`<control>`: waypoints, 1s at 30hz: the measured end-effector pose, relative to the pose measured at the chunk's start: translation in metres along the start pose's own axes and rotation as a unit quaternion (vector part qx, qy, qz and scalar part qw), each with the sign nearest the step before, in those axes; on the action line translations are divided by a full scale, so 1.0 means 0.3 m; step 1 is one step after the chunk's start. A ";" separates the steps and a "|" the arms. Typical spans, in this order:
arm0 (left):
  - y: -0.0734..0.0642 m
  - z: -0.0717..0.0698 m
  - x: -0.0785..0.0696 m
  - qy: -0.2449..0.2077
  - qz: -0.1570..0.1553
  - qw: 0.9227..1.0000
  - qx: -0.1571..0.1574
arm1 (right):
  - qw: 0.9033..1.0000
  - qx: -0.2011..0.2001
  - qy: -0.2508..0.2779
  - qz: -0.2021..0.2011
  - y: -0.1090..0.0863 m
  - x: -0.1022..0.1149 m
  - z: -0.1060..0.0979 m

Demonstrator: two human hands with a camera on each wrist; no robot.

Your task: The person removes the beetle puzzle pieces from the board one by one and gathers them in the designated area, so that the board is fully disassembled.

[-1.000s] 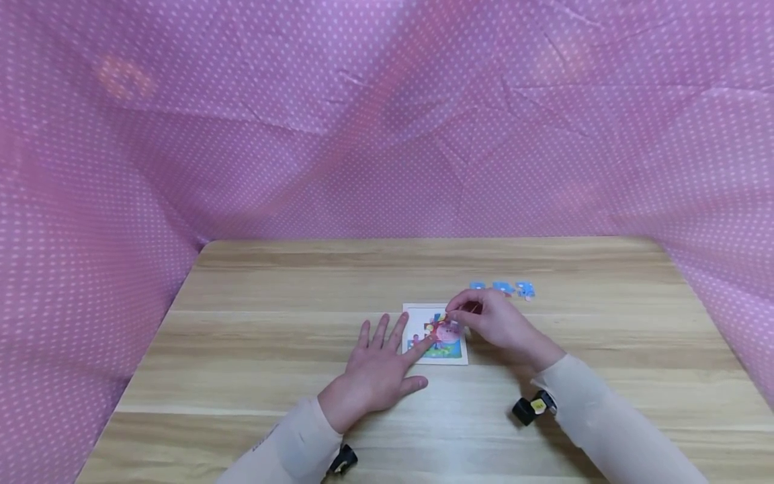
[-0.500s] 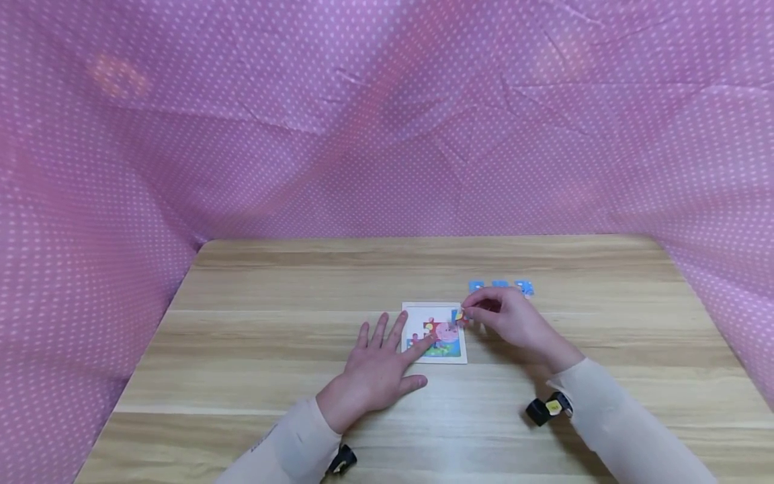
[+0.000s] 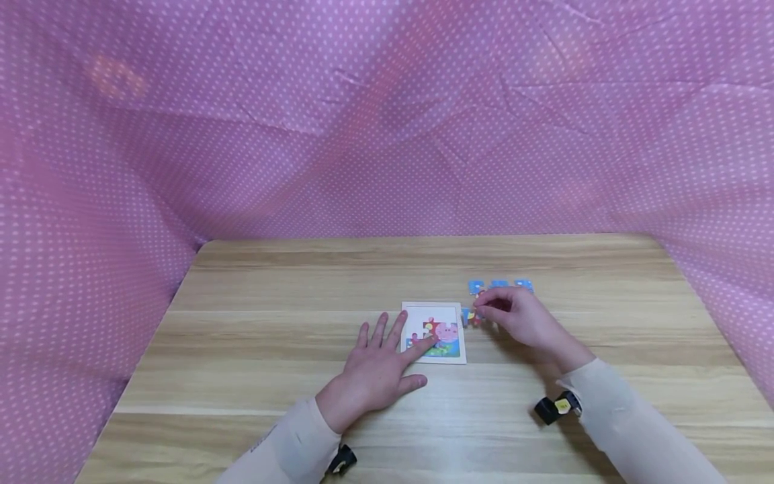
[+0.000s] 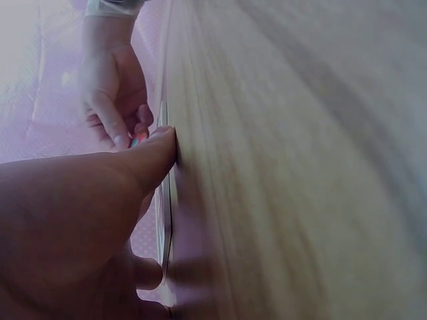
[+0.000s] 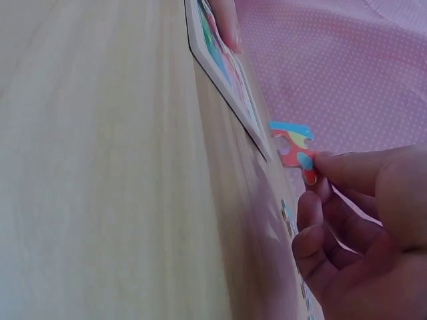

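Observation:
My left hand (image 3: 377, 376) lies with spread, straight fingers at the left side of a small jigsaw board (image 3: 418, 318). Its index finger rests across the assembled part of the picture, a pink cartoon pig (image 3: 446, 331) over blue and green. Between thumb and index finger my right hand (image 3: 521, 321) pinches a jigsaw piece (image 5: 293, 142) coloured blue, yellow and red. In the head view that piece is just right of the board's upper right corner, tilted up in the right wrist view. The board's upper left part shows white backing.
Several loose blue jigsaw pieces (image 3: 476, 287) lie in a row behind my right hand, which partly covers them. Both wrists carry a black camera (image 3: 549, 410). Pink dotted cloth (image 3: 387, 168) hangs behind and beside the wooden table (image 3: 272, 289).
My right hand has moved right, carrying the jigsaw piece from over the board's upper part to beyond its right edge. My left hand has stayed in place.

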State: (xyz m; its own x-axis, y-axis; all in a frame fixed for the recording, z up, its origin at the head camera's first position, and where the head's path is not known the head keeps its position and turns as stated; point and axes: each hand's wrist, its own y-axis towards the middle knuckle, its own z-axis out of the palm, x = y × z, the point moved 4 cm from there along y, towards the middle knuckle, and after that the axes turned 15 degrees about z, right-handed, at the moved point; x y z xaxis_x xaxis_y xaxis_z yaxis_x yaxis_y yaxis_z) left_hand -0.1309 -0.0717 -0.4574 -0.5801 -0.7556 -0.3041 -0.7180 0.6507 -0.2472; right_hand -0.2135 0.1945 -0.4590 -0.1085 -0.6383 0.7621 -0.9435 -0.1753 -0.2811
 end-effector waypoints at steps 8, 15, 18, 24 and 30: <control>-0.004 0.005 -0.010 0.004 0.000 1.000 -0.002 | 0.999 -0.016 -0.030 0.019 0.005 -0.028 -0.018; -0.007 0.009 -0.017 0.008 0.000 1.000 -0.005 | 0.998 -0.026 -0.051 0.028 0.012 -0.034 -0.010; -0.007 0.010 -0.019 0.006 0.000 1.000 -0.006 | 0.998 -0.031 -0.054 0.033 0.015 -0.040 -0.006; -0.010 0.012 -0.021 0.002 -0.002 1.000 -0.005 | 0.997 -0.040 -0.059 0.039 0.019 -0.044 -0.004; -0.010 0.012 -0.022 0.000 0.000 1.000 -0.010 | 0.996 -0.057 -0.065 0.034 0.024 -0.040 -0.006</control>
State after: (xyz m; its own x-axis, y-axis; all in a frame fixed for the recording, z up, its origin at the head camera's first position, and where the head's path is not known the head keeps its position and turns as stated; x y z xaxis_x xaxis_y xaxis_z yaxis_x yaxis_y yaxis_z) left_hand -0.1236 -0.0684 -0.4579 -0.5799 -0.7556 -0.3045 -0.7254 0.6490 -0.2291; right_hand -0.2194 0.2023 -0.4692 -0.1399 -0.7383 0.6598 -0.9652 -0.0469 -0.2572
